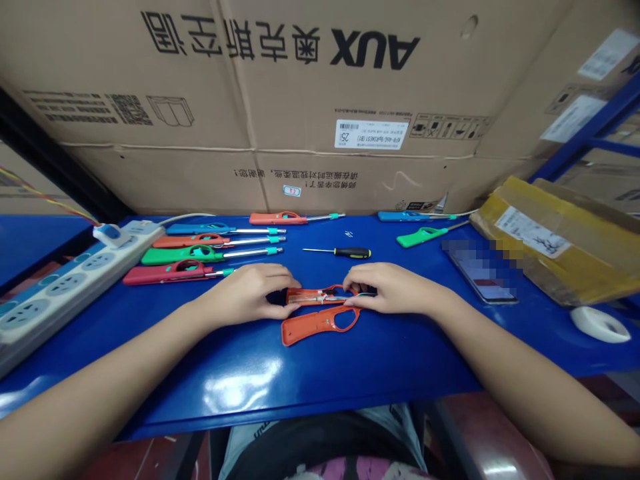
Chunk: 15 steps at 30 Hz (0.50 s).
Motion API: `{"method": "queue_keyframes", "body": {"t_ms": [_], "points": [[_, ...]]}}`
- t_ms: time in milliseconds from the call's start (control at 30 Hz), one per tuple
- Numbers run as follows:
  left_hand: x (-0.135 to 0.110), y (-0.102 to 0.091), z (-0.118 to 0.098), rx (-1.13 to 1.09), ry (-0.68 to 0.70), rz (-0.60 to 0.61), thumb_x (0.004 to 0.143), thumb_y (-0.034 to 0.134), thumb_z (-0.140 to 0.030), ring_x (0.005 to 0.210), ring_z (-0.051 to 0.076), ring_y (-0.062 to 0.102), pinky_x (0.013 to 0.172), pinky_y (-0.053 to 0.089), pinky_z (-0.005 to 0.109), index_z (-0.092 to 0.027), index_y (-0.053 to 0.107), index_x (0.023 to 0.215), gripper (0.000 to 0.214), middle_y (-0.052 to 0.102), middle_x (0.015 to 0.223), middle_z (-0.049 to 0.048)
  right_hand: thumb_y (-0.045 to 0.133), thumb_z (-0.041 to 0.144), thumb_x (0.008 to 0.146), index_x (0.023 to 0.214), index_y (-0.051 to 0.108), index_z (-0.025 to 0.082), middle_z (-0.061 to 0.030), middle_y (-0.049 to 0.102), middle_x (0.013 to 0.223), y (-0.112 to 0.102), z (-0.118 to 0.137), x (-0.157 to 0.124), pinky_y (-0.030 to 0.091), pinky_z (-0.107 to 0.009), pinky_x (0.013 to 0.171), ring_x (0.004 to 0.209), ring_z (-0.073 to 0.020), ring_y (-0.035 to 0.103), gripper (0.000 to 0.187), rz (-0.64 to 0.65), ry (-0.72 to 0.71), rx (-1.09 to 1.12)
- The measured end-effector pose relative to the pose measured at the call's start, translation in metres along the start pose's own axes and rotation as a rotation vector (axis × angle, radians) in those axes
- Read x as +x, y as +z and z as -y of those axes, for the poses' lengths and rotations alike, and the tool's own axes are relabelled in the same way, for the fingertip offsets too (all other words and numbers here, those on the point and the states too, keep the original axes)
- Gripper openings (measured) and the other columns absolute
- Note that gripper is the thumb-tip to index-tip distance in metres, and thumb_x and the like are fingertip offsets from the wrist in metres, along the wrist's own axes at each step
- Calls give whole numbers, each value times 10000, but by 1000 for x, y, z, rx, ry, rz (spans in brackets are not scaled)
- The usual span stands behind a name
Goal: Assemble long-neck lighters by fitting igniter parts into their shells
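Observation:
An opened orange lighter half (314,296) lies on the blue table between my hands, its inner parts and thin wires showing. My left hand (253,293) has its thumb and fingers closed around the left end. The fingers of my right hand (383,285) pinch the other end, near the trigger loop. Just in front lies the matching orange shell half (313,325), with a loop at its right end. Behind my hands is a black and yellow screwdriver (353,253), its shaft pointing left. A few tiny screws (349,234) lie beyond it.
Several long lighters, including a red one (173,271), lie at the left beside a power strip (65,287). Another orange lighter (280,218), a blue lighter (403,216) and a green lighter (421,237) lie at the back. A phone (483,277) and yellow-taped box (545,233) are right.

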<state>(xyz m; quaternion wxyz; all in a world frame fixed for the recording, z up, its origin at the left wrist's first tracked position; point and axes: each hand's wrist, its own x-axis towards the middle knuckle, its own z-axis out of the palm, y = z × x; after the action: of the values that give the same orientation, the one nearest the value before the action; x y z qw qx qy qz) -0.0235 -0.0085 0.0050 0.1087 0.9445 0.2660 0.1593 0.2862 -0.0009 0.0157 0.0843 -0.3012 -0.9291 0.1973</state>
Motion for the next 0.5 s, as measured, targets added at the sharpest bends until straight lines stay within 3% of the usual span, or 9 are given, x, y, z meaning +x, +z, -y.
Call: {"method": "queue_keyframes", "body": {"t_ms": [167, 267, 400, 500], "points": [[1, 5, 0, -52, -173, -80, 1002, 510, -399, 828, 188, 703, 767, 556, 314, -173, 702, 1111, 316, 746, 964, 62, 476, 326, 1025, 1047, 678, 211, -50, 727, 971, -1, -4, 2, 485, -309, 744, 843, -186, 662, 233, -54, 44, -25], [3, 9, -1, -33, -267, -132, 1007, 485, -397, 889, 208, 693, 787, 560, 336, -168, 672, 1188, 346, 728, 1015, 76, 466, 274, 1022, 1042, 679, 189, -85, 714, 994, 4, -8, 5, 496, -368, 820, 906, -226, 653, 230, -130, 51, -184], [5, 12, -4, -7, -246, -165, 982, 540, -434, 1067, 240, 641, 929, 539, 389, -171, 660, 1208, 367, 667, 1149, 96, 554, 267, 976, 1080, 667, 177, -112, 669, 1110, 6, -12, 5, 487, -409, 892, 1033, -259, 599, 178, -291, 11, -270], [4, 13, -5, -23, -223, -150, 960, 589, -460, 1078, 235, 623, 955, 530, 401, -195, 651, 1233, 385, 640, 1179, 89, 581, 269, 958, 1036, 666, 186, -90, 668, 1049, 1, -12, 3, 481, -396, 886, 989, -236, 591, 142, -297, -21, -229]]}}
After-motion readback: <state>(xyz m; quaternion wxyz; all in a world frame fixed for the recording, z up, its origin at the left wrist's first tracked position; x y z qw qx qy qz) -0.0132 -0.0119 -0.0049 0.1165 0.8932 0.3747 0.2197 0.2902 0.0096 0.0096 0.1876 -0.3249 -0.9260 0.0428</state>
